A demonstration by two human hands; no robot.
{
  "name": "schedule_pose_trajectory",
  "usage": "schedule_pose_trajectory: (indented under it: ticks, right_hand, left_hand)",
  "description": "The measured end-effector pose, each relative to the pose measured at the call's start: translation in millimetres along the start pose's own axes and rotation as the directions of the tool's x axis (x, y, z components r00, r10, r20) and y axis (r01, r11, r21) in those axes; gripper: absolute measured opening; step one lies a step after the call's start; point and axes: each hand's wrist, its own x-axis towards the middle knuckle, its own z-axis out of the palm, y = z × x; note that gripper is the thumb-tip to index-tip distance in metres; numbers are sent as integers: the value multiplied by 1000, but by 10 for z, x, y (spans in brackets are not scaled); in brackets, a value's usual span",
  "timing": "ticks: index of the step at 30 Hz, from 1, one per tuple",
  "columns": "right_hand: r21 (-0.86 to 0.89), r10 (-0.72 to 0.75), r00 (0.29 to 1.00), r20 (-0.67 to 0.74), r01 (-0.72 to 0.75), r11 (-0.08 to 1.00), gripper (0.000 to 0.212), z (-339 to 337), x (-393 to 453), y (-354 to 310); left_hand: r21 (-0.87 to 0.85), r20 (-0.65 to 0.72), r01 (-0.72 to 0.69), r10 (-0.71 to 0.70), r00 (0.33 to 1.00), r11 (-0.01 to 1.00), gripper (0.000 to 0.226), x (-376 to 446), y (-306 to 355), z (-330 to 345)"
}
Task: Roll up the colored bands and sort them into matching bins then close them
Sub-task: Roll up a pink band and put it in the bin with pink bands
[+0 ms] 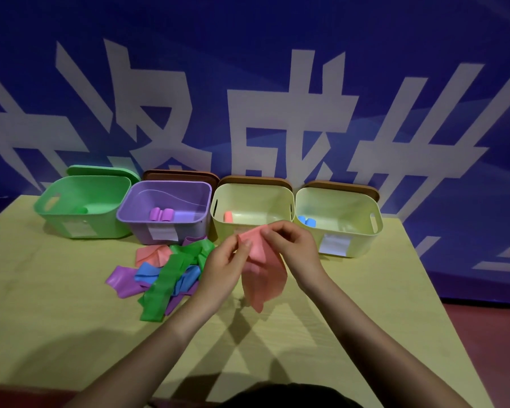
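Note:
A pink band (264,275) hangs above the table, pinched at its top edge by my left hand (223,267) and my right hand (292,248). To the left lies a loose pile of bands: a long green one (174,275), a blue one (150,273), a purple one (122,282) and another pink one (152,254). Four open bins stand in a row behind: a green bin (80,228) with a green roll, a purple bin (142,223) with purple rolls (161,214), a cream bin (248,189) with a pink roll (228,217), and a second cream bin (362,240) with blue rolls (306,221).
A lid leans behind each bin: a green lid (100,170) and brown lids (180,174). The light wooden table (56,304) ends at the right along a slanted edge (442,304). A blue banner wall (248,54) rises right behind the bins.

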Motion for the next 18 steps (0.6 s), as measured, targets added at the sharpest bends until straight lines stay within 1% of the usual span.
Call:
schedule_pose_trajectory:
  ticks: [3,5,7,10,12,14,16,18]
  right_hand:
    - [10,-52,999,8,52,999,15,-5,10,-90]
    - [11,-85,996,22,84,996,11,-1,15,-151]
    - [13,-118,993,5,118,993,8,5,23,-188]
    - [35,-149,988,-30,150,988,9,22,54,-202]
    - [89,-131,991,-34,134,987,8,32,79,-171]
    - [117,-92,996,-16,93,989,8,38,94,-121]
    - [90,-62,998,20,60,994,10,41,111,-49]
    - [63,-24,996,82,19,998,11,27,142,33]
  left_hand:
    - [13,-25,-67,67,997,998,25,27,31,-30]
    - [14,-34,-77,78,996,997,21,57,92,-47]
    - [-8,-57,-81,80,995,997,19,90,150,-52]
    - [-52,-101,-100,95,990,994,22,134,237,-59]
    - [-116,-130,-67,52,990,991,24,171,304,-62]
    - [-223,-141,16,-49,989,975,23,223,368,-65]
    - [-343,-143,94,-151,978,934,18,292,414,-61]
    - [-375,-134,137,-200,971,917,17,362,436,-50]
